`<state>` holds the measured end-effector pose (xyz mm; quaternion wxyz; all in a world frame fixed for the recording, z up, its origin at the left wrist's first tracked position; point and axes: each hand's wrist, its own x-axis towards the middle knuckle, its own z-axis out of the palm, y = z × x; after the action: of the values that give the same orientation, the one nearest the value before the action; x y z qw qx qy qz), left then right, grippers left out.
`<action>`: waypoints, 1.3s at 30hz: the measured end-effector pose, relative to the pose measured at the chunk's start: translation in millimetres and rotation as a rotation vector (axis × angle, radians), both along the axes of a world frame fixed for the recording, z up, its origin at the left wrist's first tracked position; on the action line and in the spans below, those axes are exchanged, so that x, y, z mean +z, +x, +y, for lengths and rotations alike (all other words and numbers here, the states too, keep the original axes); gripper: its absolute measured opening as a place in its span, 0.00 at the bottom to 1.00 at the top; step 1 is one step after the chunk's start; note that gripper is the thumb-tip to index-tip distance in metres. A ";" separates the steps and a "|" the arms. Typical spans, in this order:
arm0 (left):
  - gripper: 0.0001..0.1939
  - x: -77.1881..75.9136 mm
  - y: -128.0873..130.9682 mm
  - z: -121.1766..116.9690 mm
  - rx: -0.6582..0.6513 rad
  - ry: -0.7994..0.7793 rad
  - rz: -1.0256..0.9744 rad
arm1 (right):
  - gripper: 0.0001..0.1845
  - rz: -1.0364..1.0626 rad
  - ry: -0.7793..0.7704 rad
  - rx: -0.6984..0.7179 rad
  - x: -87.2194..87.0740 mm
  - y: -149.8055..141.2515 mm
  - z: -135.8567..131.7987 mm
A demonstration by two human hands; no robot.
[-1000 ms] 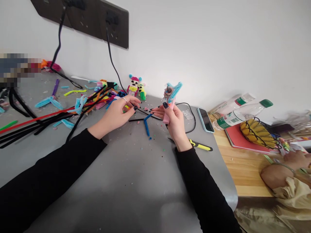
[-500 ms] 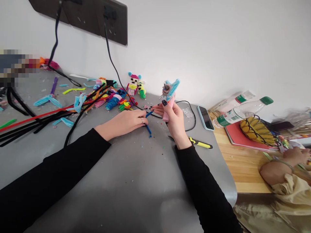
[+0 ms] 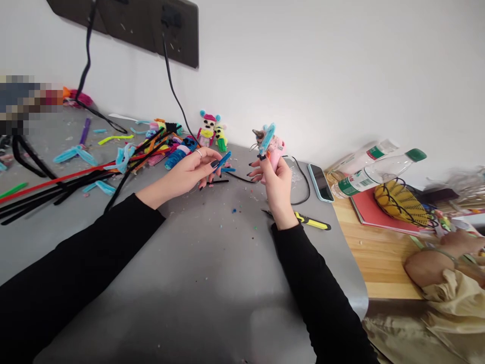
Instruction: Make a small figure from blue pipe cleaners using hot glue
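Note:
My left hand pinches a bent blue pipe cleaner between thumb and fingers, above the grey table. To its right, my right hand is wrapped round a pink hot glue gun. The glue gun has a greyish nozzle tipped to the left and a light-blue fuzzy strip on its top. A gap separates the nozzle from the blue pipe cleaner. A short black strip lies below my left fingers. Two small fuzzy dolls, one with a pink top, stand against the wall.
Long black and red pipe cleaners and coloured fuzzy pieces cover the left side. A yellow utility knife and a phone lie at right. Bottles and a yellow basket stand beyond, near another person's arm. Black cables cross the back.
My left hand has moved left and up with the blue pipe cleaner, turning so its fingers show. The glue gun has tilted, its nozzle swinging left.

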<state>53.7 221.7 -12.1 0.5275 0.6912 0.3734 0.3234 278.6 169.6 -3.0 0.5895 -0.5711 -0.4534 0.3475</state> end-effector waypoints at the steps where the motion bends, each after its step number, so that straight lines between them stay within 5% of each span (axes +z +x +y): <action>1: 0.22 0.3 -0.8 0.5 0.002 0.003 0.011 | 0.17 -0.045 -0.008 -0.039 -1.3 1.8 0.7; 7: 0.19 -2.0 -1.7 1.8 0.057 0.053 0.059 | 0.17 -0.174 -0.038 -0.127 -9.9 8.7 4.7; 17: 0.24 5.0 -1.2 -4.1 -0.030 -0.088 -0.109 | 0.29 0.061 0.027 0.255 5.4 -3.3 -5.9; 24: 0.29 0.6 1.7 0.2 0.000 -0.130 -0.174 | 0.27 0.094 -0.032 0.332 -1.3 -4.5 -5.2; 34: 0.23 -0.2 -0.4 0.4 0.203 0.130 -0.041 | 0.28 0.074 -0.023 0.279 -0.9 -6.1 -5.9; 39: 0.18 -2.3 -1.7 0.2 0.184 0.164 -0.018 | 0.31 0.040 -0.028 0.304 0.0 -6.4 -6.8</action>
<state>52.0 221.8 -14.4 0.4409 0.6918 0.4027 0.4061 272.2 162.8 -3.0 0.5310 -0.4969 -0.5182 0.4503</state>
